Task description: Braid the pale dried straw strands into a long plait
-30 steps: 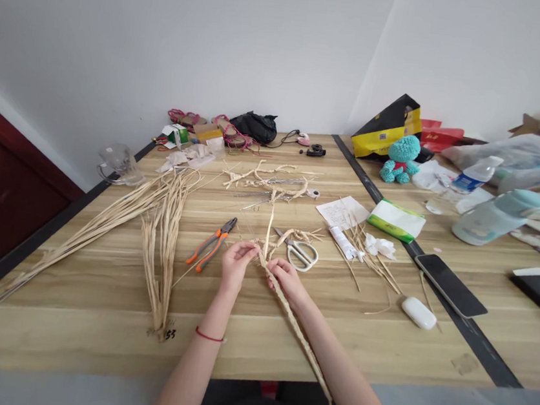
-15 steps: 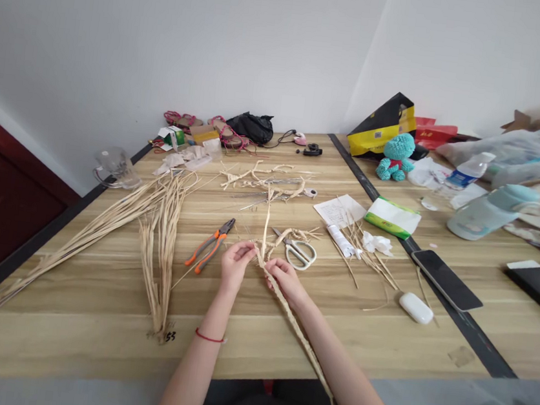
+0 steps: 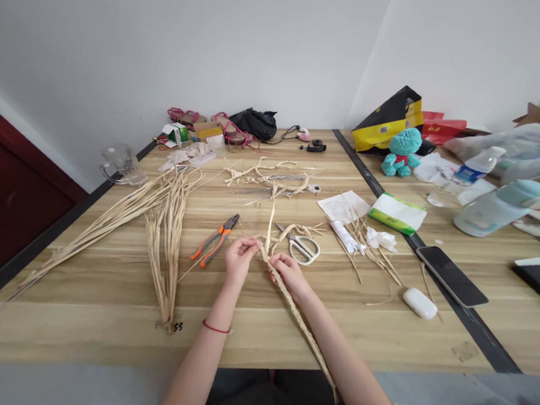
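Note:
A long straw braid (image 3: 302, 324) runs from my fingers down across the table's front edge towards my lap. My right hand (image 3: 288, 273) is closed around its upper end, thumb and fingers pinched. To the left, my left hand (image 3: 240, 256) pinches a straw strand beside the braid's top. One loose pale strand (image 3: 271, 219) stretches away from the braid towards the back of the table. White-handled scissors (image 3: 304, 250) lie just beyond my right hand, with twisted straw pieces (image 3: 291, 231) next to them. Orange-handled pliers (image 3: 215, 240) rest to the left of my left hand.
Bundles of dry straw (image 3: 168, 236) lie at the left, near a glass mug (image 3: 123, 165). On the right are a phone (image 3: 451, 276), a white case (image 3: 420, 303), a tissue pack (image 3: 397, 214) and a blue bottle (image 3: 503, 208). Farther back sits a turquoise crocheted doll (image 3: 402, 152).
The camera view has shifted slightly, so the table's things appear a little to the right and higher. Both hands keep their pinch on the straw, with little visible movement.

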Motion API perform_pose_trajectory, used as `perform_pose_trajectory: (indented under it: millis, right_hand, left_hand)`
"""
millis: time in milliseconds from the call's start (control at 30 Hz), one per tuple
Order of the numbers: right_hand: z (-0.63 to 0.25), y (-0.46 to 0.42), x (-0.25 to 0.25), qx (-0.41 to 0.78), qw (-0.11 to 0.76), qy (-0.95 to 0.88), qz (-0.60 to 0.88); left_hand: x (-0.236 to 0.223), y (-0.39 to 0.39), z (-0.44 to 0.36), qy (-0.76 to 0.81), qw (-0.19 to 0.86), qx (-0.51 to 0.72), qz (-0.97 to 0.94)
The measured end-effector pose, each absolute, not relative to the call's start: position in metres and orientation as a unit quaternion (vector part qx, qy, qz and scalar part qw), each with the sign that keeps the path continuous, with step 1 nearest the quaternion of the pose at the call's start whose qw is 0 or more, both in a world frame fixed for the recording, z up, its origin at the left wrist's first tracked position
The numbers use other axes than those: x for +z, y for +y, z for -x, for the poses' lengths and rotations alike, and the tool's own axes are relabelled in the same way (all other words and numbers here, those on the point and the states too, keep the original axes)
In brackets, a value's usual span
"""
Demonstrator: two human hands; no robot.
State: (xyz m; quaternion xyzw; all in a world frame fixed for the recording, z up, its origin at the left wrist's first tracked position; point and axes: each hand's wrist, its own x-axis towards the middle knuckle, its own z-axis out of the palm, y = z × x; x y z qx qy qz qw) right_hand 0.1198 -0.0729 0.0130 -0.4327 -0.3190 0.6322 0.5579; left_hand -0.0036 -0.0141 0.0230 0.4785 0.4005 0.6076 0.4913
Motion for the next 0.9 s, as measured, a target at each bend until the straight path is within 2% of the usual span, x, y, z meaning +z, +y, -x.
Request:
perform_pose_trajectory:
  millis: [467,900]
  right_hand:
    - [-0.1193,-0.0732,0.0099,0.631,0.553,-0.328,0.435]
    - [-0.1195,-0.0724,0.0100,0.628,0.552,-0.332,0.436]
  left_hand:
    - [0.0220,-0.0126,0.0033,0.385,0.538,0.595,-0.457]
    - [0.0250,-0.0138,0.0025,0.384,0.519,0.601,-0.471]
